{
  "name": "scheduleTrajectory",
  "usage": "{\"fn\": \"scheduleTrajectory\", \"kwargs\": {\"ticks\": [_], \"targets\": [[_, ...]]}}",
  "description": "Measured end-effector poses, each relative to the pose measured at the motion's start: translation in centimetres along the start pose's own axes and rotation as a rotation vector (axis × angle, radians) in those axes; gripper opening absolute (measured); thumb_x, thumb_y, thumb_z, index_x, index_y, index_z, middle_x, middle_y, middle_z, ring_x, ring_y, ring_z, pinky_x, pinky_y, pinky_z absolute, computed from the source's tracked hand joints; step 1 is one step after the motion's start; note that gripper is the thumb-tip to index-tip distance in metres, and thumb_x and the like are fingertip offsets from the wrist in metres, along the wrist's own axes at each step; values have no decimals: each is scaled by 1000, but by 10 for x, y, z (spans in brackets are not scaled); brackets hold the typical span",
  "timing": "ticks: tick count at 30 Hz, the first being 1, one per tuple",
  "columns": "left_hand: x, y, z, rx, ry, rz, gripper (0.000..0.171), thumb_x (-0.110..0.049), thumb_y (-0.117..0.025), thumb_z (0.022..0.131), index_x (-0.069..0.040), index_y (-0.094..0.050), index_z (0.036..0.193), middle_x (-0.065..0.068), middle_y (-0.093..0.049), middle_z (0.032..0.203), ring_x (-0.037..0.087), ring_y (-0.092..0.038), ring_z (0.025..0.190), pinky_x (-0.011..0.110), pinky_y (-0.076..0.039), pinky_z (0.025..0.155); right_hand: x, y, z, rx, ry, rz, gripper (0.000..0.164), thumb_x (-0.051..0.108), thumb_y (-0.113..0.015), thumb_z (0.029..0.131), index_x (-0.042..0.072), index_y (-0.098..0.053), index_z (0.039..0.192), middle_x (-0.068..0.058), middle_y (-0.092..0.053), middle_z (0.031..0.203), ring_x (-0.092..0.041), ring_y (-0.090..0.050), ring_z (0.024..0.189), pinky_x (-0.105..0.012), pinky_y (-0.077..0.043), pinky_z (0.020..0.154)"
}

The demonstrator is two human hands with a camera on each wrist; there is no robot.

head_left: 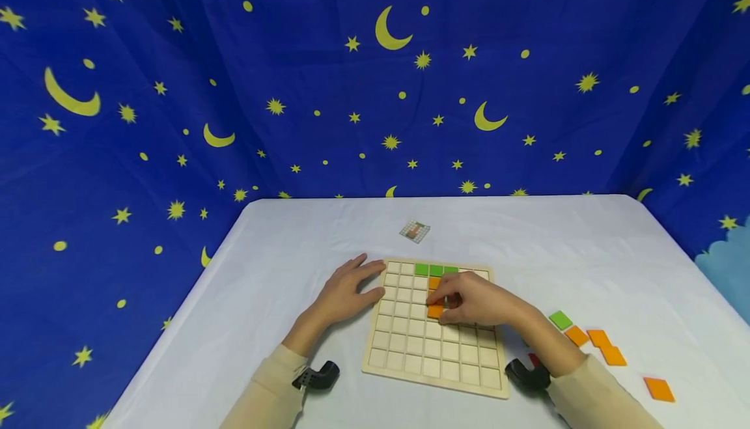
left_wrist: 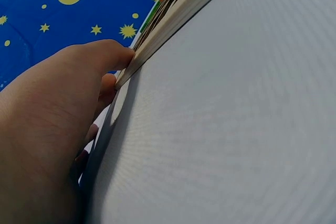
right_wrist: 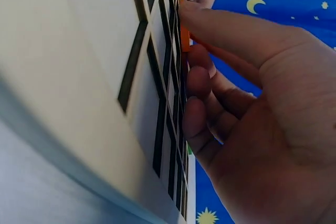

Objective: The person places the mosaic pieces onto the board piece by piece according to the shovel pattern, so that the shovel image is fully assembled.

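Note:
A square wooden grid board (head_left: 404, 362) lies on the white table. Three green tiles (head_left: 436, 271) fill cells in its far row, and orange tiles sit in the column below the middle one. My right hand (head_left: 477, 299) is over the board. Its thumb and bent fingers pinch an orange tile (right_wrist: 185, 38) at the grid surface, nearest me in that orange column (head_left: 435, 312). My left hand (head_left: 346, 292) rests against the board's left edge, fingers extended; in the left wrist view its thumb touches the board's rim (left_wrist: 157, 38).
Loose tiles lie right of the board: a green tile (head_left: 560, 319), several orange tiles (head_left: 613, 355) and a partly hidden red one (head_left: 534, 359). A small pattern card (head_left: 415, 230) lies beyond the board. Blue star-patterned cloth (head_left: 351, 77) surrounds the table.

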State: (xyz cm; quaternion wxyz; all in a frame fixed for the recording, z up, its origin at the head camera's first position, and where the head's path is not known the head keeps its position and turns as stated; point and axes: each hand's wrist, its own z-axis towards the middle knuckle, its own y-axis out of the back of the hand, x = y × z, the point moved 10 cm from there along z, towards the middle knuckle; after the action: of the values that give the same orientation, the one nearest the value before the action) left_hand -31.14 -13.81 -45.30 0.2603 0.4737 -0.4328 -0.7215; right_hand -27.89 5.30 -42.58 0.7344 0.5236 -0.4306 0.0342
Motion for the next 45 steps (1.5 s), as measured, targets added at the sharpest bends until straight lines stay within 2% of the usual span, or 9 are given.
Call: {"fn": "scheduleTrajectory", "kwargs": {"ticks": [7,23,30,37,45], "targets": [[0,-1,0,-2,1,-4,54,-49,-63,89,-29,-55,138,-14,-47,141,19,-27,140,50,-27,109,-5,-4,0,15,-10,14,30,23,-77,83,20,-73,112,7,-61,91,-14,-54,76,-26,-48,65],[-1,1,0,-4,2,-13,54,-48,-63,89,-27,-55,138,-12,-47,142,20,-28,140,51,-26,109,-5,0,-1,-2,9,12,23,21,-74,87,20,-72,110,8,-60,89,-10,-54,74,-26,-48,63],[-1,2,0,-11,6,-13,54,-49,-62,89,-27,-55,138,-14,-46,142,20,-27,140,50,-26,109,-5,3,0,-24,-8,-1,21,20,-76,85,20,-72,105,6,-62,89,-11,-55,75,-26,-48,64],[0,1,0,-10,1,-16,55,-50,-62,89,-28,-54,138,-11,-47,142,20,-27,140,51,-27,108,-5,2,-1,-4,-22,25,22,17,-76,83,19,-73,105,4,-63,90,-10,-55,74,-26,-49,63],[-1,0,0,-2,5,-20,54,-47,-63,89,-27,-55,138,-9,-47,143,21,-28,140,52,-27,108,-10,0,-2,5,-36,40,21,21,-77,83,20,-72,103,5,-62,91,-10,-55,74,-26,-50,64]]}}
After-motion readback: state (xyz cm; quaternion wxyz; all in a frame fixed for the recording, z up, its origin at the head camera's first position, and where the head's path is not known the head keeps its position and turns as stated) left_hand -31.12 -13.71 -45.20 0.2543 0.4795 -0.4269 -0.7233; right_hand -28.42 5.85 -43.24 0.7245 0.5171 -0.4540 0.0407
